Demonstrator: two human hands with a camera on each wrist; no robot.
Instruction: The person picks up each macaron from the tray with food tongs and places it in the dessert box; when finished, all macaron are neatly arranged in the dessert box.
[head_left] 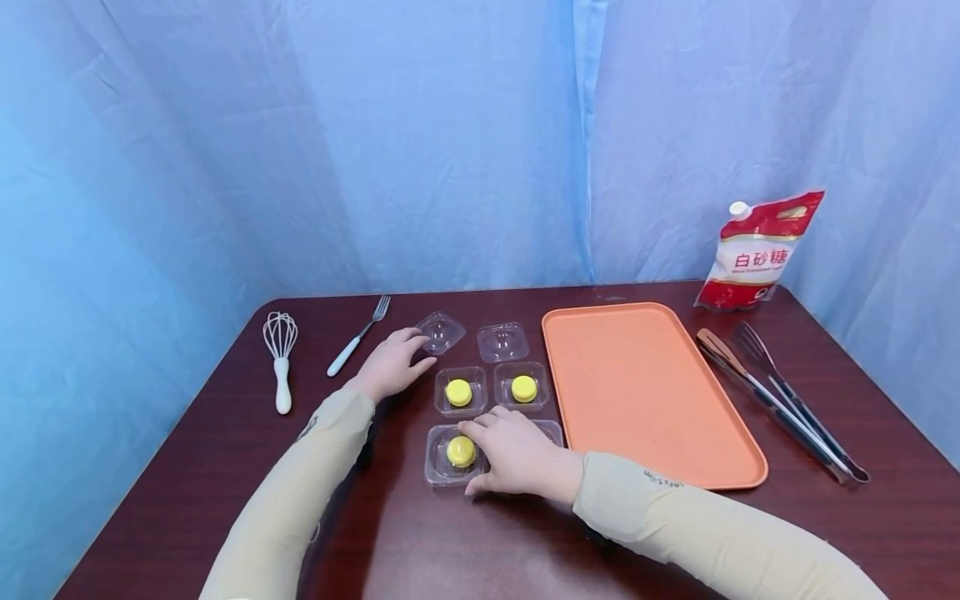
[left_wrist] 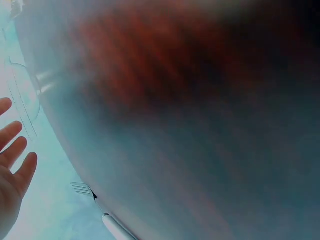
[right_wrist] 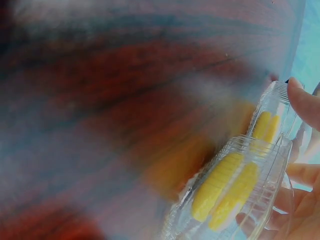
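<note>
My left hand (head_left: 393, 362) reaches to a clear domed plastic lid (head_left: 441, 332), its fingertips right at the lid's near edge. Its fingers are loosely extended in the left wrist view, with the lid (left_wrist: 25, 95) just beyond them. My right hand (head_left: 517, 450) spans the right side of a clear plastic container (head_left: 437, 471), thumb at the front edge and fingers at the back. A yellow macaron (head_left: 461, 452) sits inside that container. Another clear plastic edge (head_left: 553, 429) emerges behind the right hand, partly hidden by it.
Behind are two containers with yellow macarons (head_left: 458, 392) (head_left: 524, 388) and another clear lid (head_left: 503, 342). An orange tray (head_left: 645, 392) lies right, beside tongs (head_left: 795, 408) and a sugar pouch (head_left: 757, 254). A whisk (head_left: 281, 358) and fork (head_left: 360, 335) lie left.
</note>
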